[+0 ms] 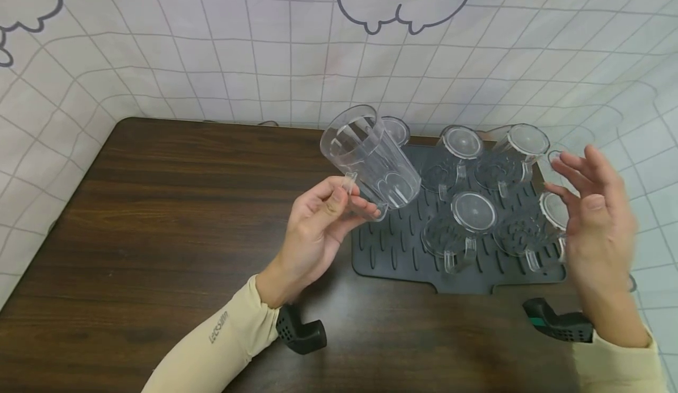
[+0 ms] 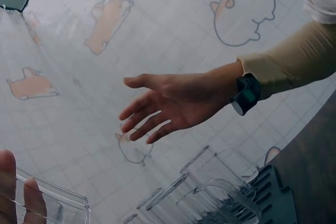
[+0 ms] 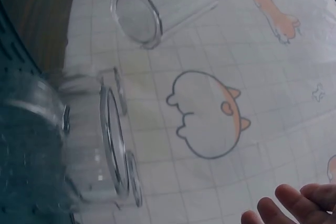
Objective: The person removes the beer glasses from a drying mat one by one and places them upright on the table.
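My left hand (image 1: 318, 222) pinches the handle of a clear mug (image 1: 389, 172) between thumb and fingers. The mug is raised over the left part of a dark grey drying mat (image 1: 394, 272), tilted with its mouth toward the upper left. Part of this mug (image 2: 63, 205) shows at the lower left of the left wrist view. My right hand (image 1: 604, 222) hovers at the mat's right side, fingers spread and slightly bent, holding nothing. It overlaps the front right upside-down mug (image 1: 553, 209) in the head view.
Several more clear mugs stand upside down on the mat, including a front one (image 1: 474, 212), a back middle one (image 1: 462, 143) and a back right one (image 1: 528, 140). The mat lies on a dark wooden table (image 1: 185, 234). A white gridded sheet (image 1: 212, 57) rises behind it.
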Motion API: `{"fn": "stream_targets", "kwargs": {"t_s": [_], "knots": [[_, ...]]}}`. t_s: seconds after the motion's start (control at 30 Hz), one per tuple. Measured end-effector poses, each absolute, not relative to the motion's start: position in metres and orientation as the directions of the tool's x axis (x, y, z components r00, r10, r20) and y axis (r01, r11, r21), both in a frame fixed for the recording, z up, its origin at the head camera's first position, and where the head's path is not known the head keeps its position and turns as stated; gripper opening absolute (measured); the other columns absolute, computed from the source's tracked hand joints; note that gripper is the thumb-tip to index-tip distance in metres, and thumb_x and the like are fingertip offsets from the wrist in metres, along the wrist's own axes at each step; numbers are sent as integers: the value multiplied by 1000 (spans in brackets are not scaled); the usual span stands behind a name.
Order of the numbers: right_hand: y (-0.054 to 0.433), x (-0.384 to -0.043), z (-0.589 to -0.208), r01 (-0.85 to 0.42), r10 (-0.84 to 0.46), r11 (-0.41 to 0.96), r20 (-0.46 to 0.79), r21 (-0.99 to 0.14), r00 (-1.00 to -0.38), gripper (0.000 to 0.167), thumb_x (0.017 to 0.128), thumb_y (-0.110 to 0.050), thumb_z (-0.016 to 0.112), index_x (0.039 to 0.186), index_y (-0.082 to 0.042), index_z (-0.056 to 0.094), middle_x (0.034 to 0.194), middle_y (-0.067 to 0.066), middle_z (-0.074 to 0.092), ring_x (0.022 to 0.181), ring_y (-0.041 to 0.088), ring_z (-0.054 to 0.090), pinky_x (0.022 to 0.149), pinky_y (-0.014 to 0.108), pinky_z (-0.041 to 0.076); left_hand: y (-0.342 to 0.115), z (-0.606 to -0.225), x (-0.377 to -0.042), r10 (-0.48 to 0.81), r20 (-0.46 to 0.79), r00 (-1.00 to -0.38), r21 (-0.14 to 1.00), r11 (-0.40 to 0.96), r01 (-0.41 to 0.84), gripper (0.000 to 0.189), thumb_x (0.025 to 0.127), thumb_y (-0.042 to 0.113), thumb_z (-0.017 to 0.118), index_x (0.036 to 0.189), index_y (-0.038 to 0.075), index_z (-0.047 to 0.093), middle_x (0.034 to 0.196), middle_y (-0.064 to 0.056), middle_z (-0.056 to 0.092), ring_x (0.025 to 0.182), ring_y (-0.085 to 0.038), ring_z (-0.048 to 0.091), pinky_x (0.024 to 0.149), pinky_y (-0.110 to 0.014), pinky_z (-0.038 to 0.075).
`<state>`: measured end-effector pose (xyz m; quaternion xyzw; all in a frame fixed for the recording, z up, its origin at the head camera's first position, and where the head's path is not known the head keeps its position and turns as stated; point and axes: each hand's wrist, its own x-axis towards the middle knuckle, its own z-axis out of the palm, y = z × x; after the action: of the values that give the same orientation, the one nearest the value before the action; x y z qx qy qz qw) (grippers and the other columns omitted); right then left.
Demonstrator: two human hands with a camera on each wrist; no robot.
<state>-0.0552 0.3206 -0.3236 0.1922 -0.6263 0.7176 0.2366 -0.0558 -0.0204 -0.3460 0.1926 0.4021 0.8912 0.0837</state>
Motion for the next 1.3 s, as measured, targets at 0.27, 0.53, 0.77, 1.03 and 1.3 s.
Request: {"fn": "stream_targets", "kwargs": {"t_s": [0.27,0.53,0.77,1.03,1.3], "knots": [[350,-46,-329,-500,118,425,593,-755,-796,56,108,-29,57,155,-2,43,153,6,55,142,12,53,114,14,44,-24,-346,-56,302,311,-901,781,-621,61,11,105,25,60,105,14,64,97,6,70,93,-10,73,96,-27,61],[376,-34,-344,-314,173,649,536,-693,-826,66,103,-46,61,159,-17,39,162,7,45,147,1,46,127,19,30,-31,-349,-59,302,313,-900,821,-562,97,13,103,28,63,104,15,65,99,6,67,94,-8,73,97,-24,60],[397,-27,-362,-258,103,784,529,-564,-842,85,96,-64,61,162,-17,33,166,15,38,156,8,34,125,10,23,-37,-354,-62,298,296,-907,855,-506,112,17,102,32,64,104,15,65,101,6,65,94,-8,72,98,-24,60],[418,-13,-382,-131,52,838,317,-530,-947,105,92,-65,68,167,-16,13,173,18,16,160,48,16,132,62,8,-45,-358,-65,278,262,-924,882,-457,113,14,103,30,65,103,15,65,98,5,67,94,-8,72,97,-25,60],[430,-4,-401,-64,-11,892,121,-447,-993,107,100,-53,62,165,-7,-9,173,18,-10,159,50,-2,129,67,0,-53,-363,-69,260,269,-927,903,-402,150,9,105,22,61,103,14,64,97,6,67,93,-6,73,95,-24,61]]}}
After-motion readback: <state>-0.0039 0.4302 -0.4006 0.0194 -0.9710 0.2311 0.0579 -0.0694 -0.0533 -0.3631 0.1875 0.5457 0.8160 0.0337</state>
